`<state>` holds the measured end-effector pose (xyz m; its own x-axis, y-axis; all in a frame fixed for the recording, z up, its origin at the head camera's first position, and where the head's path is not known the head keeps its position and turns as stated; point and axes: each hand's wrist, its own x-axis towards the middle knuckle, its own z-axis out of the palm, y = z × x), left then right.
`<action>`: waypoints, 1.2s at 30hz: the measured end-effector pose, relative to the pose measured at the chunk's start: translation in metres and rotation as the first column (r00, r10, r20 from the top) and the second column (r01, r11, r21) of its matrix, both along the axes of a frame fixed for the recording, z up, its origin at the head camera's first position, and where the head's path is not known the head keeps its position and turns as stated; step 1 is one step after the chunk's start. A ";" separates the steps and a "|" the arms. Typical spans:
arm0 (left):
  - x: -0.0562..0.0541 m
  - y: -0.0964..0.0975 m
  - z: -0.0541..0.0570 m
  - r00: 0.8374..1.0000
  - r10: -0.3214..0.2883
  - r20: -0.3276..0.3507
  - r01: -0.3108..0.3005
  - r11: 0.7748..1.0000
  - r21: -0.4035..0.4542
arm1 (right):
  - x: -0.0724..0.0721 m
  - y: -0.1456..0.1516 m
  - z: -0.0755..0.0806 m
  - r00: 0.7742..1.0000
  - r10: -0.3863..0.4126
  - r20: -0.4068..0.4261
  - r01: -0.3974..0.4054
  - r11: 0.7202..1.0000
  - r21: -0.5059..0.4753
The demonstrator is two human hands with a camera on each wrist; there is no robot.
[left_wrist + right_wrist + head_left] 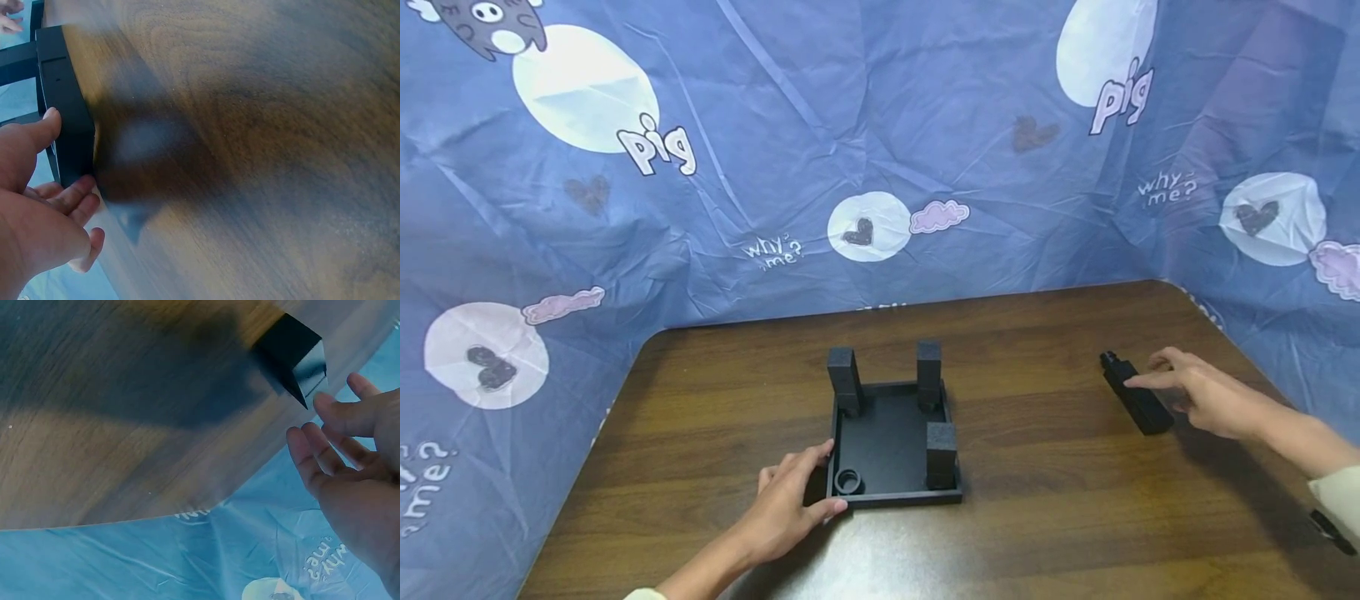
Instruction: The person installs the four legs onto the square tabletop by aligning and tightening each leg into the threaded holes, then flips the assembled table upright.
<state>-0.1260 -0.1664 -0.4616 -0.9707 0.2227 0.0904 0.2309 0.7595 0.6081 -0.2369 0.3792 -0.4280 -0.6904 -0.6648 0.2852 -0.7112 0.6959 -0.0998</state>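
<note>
A small black upturned table lies on the wooden surface, legs upward. Three square legs stand at its corners; a round ring socket sits in the near left corner. My left hand holds that corner, thumb against the front edge and fingers along the left side. A loose black table leg with a narrow, threaded-looking end lies at the right. Over it is my right hand, fingers spread and index finger at the leg. In the right wrist view, the fingers are not wrapped round the leg.
The brown wooden table has rounded far corners. A blue printed cloth hangs behind it and along both sides. A small dark object shows beside the right sleeve.
</note>
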 end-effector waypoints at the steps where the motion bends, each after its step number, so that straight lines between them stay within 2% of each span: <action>1: 0.000 0.000 0.000 1.000 0.000 0.002 0.000 1.000 0.001 | 0.000 0.000 0.000 1.000 0.000 -0.001 0.000 1.000 0.007; 5: 0.000 0.000 0.001 1.000 -0.003 0.005 0.003 1.000 0.007 | 0.002 0.000 -0.002 1.000 -0.016 0.016 0.015 0.999 0.052; 9: 0.000 0.000 0.001 1.000 -0.003 0.009 0.003 1.000 0.010 | 0.004 0.000 -0.003 0.996 -0.045 0.077 0.039 0.996 0.082; 12: 0.000 0.000 0.001 1.000 -0.003 0.013 0.003 1.000 0.009 | 0.004 -0.002 -0.005 0.995 -0.027 0.092 0.020 0.997 0.078; 19: 0.001 0.000 0.002 1.000 -0.006 0.021 0.006 1.000 0.009 | 0.005 -0.003 -0.015 0.998 0.044 0.046 -0.048 0.995 0.089; 29: 0.001 0.000 0.002 1.000 -0.007 0.023 0.007 1.000 0.007 | 0.005 -0.003 -0.027 0.996 0.075 -0.046 -0.072 0.995 0.070; 36: 0.001 0.000 0.002 1.000 -0.003 0.022 0.003 1.000 0.005 | 0.004 -0.003 -0.029 0.996 0.074 -0.044 -0.071 0.995 0.065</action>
<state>-0.1251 -0.1665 -0.4596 -0.9718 0.2251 0.0701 0.2196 0.7556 0.6172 -0.2331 0.3760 -0.4567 -0.6266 -0.7305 0.2716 -0.7630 0.6460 -0.0226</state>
